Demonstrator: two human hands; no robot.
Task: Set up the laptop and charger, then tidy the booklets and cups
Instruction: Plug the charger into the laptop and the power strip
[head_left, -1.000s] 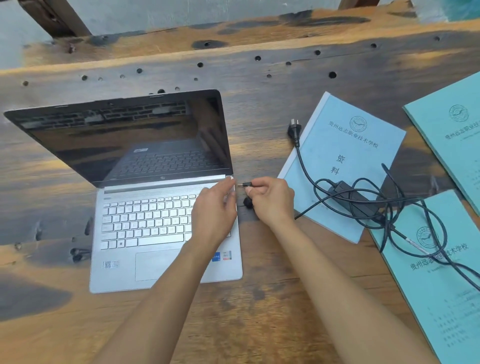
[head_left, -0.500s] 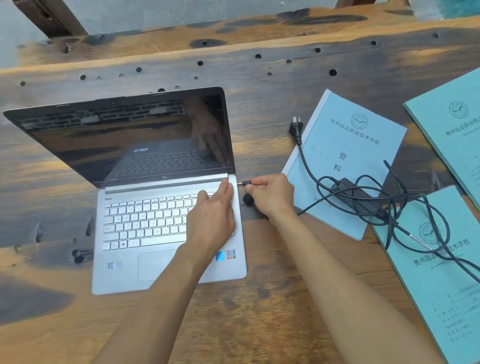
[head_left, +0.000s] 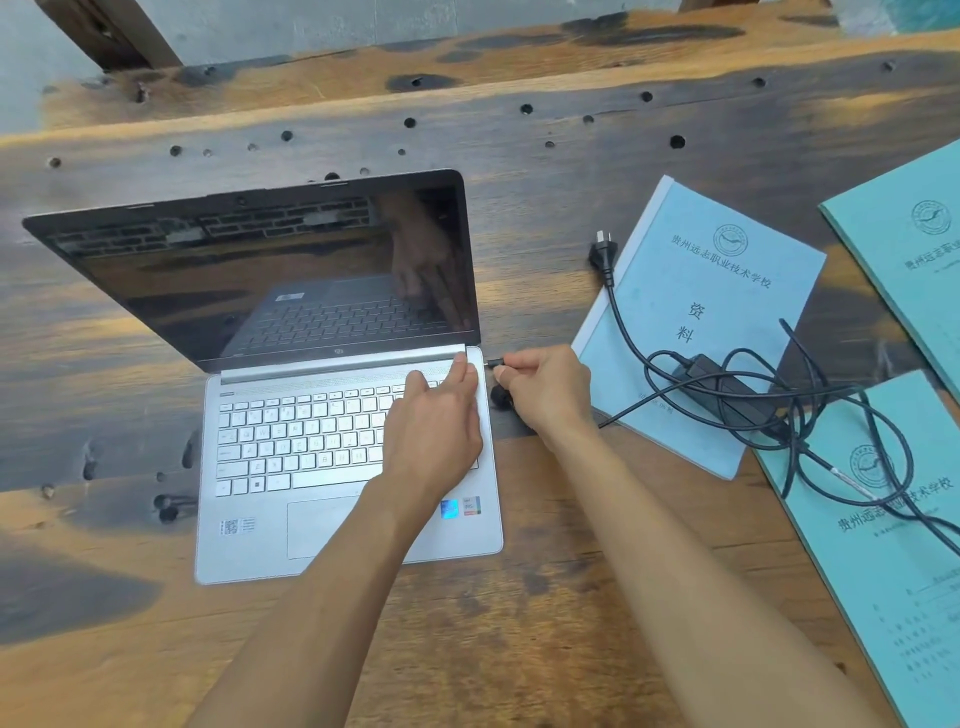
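A silver laptop (head_left: 291, 447) stands open on the wooden table, its screen dark. My left hand (head_left: 436, 431) lies flat on the keyboard's right side, fingers spread toward the hinge corner. My right hand (head_left: 550, 389) pinches the charger's small plug (head_left: 492, 362), whose tip touches the laptop's right edge near the hinge. The black charger brick (head_left: 727, 395) and its tangled cable lie on a light blue booklet (head_left: 717, 291). The wall plug (head_left: 602, 254) rests on the table by that booklet's left edge. No cups are in view.
Two teal booklets lie at the right: one (head_left: 914, 249) at the far edge, one (head_left: 893, 561) nearer, with cable loops across it. The wooden table (head_left: 519, 623) has holes along its back part and a raised rear plank.
My left hand has flattened onto the keyboard's right side. My right hand has brought the plug leftward until its tip meets the laptop's right edge. The camera has shifted slightly.
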